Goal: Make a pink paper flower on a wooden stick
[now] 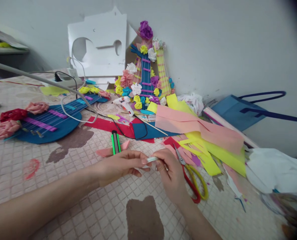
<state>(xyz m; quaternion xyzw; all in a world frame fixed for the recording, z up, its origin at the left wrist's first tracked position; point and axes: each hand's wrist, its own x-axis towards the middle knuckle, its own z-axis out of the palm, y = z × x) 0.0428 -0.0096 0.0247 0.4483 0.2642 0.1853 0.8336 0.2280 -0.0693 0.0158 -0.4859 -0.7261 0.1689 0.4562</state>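
Observation:
Over the middle of the table, my left hand [128, 164] and my right hand [171, 173] meet. Both pinch a small whitish strip [152, 159] between thumb and fingers. Its exact kind is too small and blurred to tell. Just behind my left hand lies a green and black box cutter [115, 142] on scraps of pink paper [105, 152]. A pair of scissors [192, 180] with red and yellow handles rests close to the right of my right hand, its blades partly apart.
A blue paper guitar [63, 130] with paper flowers lies at left, crossed by a white cable [48, 81]. Decorated guitars [145, 75] lean on the wall near a hot glue gun [124, 104]. Pink paper [198, 125], yellow paper [213, 163], and a blue bag [236, 111] are at right.

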